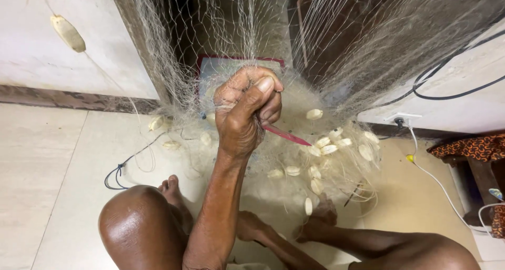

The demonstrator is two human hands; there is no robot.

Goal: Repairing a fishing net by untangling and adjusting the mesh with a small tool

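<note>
A raised hand (247,109) is clenched around a bunch of net (336,54) and a red needle (286,135) that points to 4 o'clock; I cannot tell which hand it is. The net hangs from 12 o'clock and pools on the floor (47,165) with pale floats (322,141). It looks light, limp and snag-prone, best gathered in bunches.

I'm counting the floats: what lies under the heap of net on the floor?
Pale oval floats show through the fishing net, with tiled floor beneath. The other hand reaches under; its grip is hidden.

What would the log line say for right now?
left hand raised, shut on fishing net and red needle | net hangs ahead | white floats heaped on floor
</note>
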